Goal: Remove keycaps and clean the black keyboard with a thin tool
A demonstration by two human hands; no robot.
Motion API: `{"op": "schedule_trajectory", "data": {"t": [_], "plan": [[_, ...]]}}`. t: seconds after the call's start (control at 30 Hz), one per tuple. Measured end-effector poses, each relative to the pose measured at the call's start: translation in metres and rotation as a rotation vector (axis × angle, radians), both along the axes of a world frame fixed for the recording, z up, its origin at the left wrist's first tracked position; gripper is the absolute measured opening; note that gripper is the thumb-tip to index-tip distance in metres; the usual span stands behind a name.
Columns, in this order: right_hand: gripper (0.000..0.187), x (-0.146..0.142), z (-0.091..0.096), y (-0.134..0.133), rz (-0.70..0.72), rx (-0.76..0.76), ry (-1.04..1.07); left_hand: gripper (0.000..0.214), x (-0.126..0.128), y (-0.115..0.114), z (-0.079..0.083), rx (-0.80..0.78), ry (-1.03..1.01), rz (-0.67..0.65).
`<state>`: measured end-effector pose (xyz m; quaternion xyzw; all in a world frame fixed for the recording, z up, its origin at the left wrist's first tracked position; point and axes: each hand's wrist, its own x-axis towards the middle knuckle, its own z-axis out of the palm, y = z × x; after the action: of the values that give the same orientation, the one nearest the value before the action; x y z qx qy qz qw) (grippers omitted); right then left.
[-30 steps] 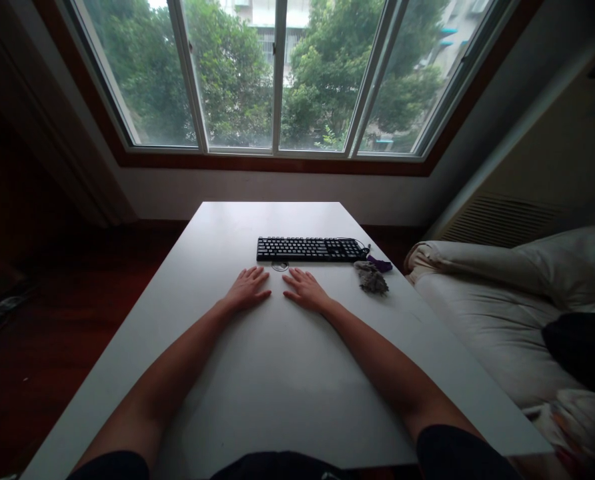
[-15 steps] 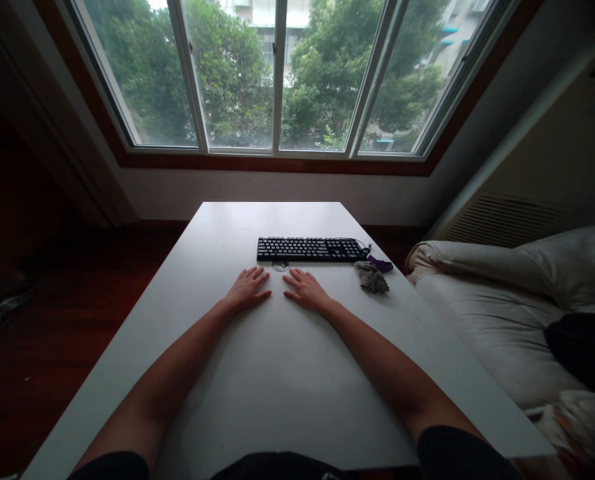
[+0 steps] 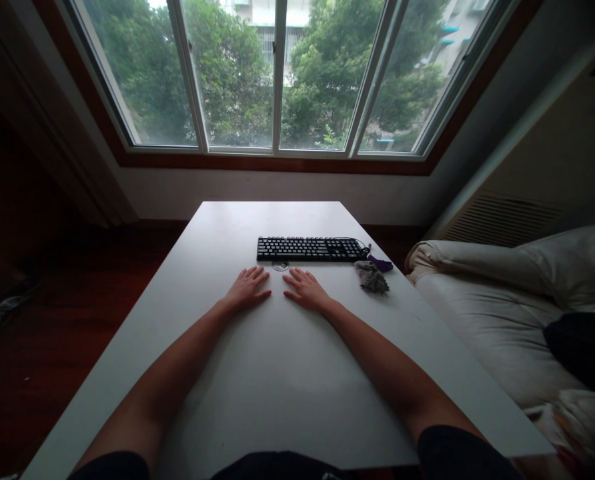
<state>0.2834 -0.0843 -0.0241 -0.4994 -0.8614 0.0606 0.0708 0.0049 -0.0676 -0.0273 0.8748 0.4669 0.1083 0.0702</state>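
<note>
My left hand [image 3: 247, 288] lies flat on the white table [image 3: 277, 380], palm down with fingers spread, holding nothing. My right hand [image 3: 305, 288] rests beside it the same way, fingers stretched out. Just beyond the fingertips sits a black keyboard [image 3: 310, 249], lying across the table. Between both hands and the keyboard is a small round grey object [image 3: 280, 266]. To the right of my right hand lies a grey duster head [image 3: 372, 277] with a purple handle [image 3: 380, 265].
A wide window [image 3: 277, 73] with trees outside fills the far wall. A bed with pale bedding [image 3: 502, 313] stands close along the table's right edge. Dark wooden floor [image 3: 52, 313] lies to the left.
</note>
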Motion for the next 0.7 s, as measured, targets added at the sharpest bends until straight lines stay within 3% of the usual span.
{"op": "schedule_trajectory", "data": {"t": [0.23,0.37,0.57,0.7], "plan": [[0.066,0.001,-0.001,-0.001,0.003,0.02,0.025,0.067,0.001,-0.001,0.003,-0.012,-0.047,0.01],[0.052,0.006,-0.001,0.005,-0.015,0.096,0.139,0.054,0.0,-0.001,0.004,0.041,-0.101,0.023],[0.045,0.039,0.011,0.041,-0.364,0.292,0.309,0.039,-0.004,0.005,0.001,0.118,-0.199,0.205],[0.049,0.068,0.015,0.07,-0.566,0.364,0.307,0.04,-0.005,0.007,-0.001,0.12,-0.214,0.241]]}}
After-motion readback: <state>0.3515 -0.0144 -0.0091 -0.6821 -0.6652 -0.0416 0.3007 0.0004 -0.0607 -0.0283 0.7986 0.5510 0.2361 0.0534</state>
